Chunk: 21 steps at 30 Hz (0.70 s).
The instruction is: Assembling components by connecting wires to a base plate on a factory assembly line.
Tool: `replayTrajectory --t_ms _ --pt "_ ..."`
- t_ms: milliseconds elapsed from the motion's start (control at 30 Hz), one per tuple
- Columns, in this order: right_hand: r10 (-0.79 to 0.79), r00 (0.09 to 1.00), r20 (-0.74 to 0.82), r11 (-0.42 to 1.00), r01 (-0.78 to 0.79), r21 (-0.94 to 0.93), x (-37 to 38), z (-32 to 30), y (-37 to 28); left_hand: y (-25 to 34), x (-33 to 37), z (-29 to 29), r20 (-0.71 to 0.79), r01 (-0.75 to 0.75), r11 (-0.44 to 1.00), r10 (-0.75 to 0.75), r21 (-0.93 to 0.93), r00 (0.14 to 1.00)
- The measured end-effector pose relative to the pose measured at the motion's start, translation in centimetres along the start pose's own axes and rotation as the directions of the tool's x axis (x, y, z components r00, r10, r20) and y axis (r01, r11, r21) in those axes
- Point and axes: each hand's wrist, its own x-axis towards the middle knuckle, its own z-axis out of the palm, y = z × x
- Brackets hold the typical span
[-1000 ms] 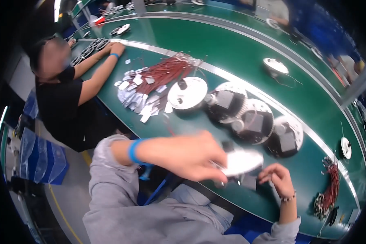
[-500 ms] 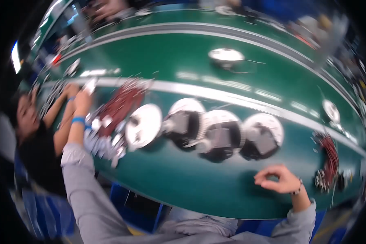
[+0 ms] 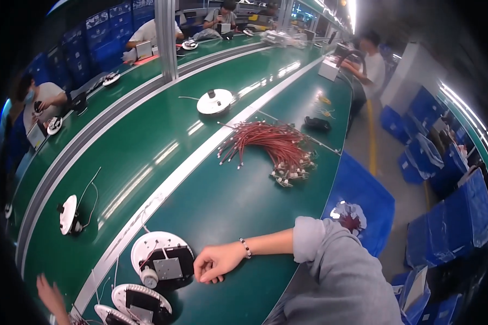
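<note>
My right hand (image 3: pixel 218 264) hangs over the green bench with its fingers curled in, and nothing shows in them. Its fingertips are at the right edge of a round white lamp unit (image 3: pixel 156 241), which has a black part and a silver metal plate; whether they touch, I cannot tell. Closer to me, another white lamp unit (image 3: pixel 120 294) and part of a third (image 3: pixel 107 316) stand in a row. At the lower left edge is my left hand (image 3: pixel 50 295), fingers apart and nothing visible in it; its forearm is mostly cut off.
A bundle of red wires (image 3: pixel 268 142) with white connectors lies farther along the bench, beside a black object (image 3: pixel 316 123). White lamp units (image 3: pixel 214 102) sit on the green conveyor (image 3: pixel 146 146). Blue bins (image 3: pixel 450 222) line the right aisle. Several people work across the conveyor and ahead.
The view has swung right, bringing the red wire bundle and aisle into the middle. My left hand now shows with fingers apart at the lower left. My right hand is now close beside a lamp unit.
</note>
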Motion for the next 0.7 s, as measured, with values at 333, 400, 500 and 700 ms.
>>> replayTrajectory --t_ms 333,400,500,700 --pt "-0.090 0.996 0.004 0.995 0.090 0.032 1.3 0.9 0.3 14.1 8.2 4.7 -0.018 -0.160 0.976 0.159 -0.148 0.987" --pt "-0.103 0.995 -0.014 0.995 0.104 0.008 1.3 0.7 0.5 12.7 9.3 5.7 -0.111 -0.173 0.985 0.171 -0.008 0.979" --pt "-0.175 0.984 -0.001 0.984 0.175 -0.018 1.7 0.6 0.6 10.2 9.6 4.0 0.004 0.084 0.727 -0.110 -0.681 0.994" --pt "-0.164 0.984 -0.073 0.986 0.163 -0.025 1.9 -0.6 0.0 9.1 7.1 -8.1 -0.294 -0.137 0.817 -0.042 -0.561 0.955"
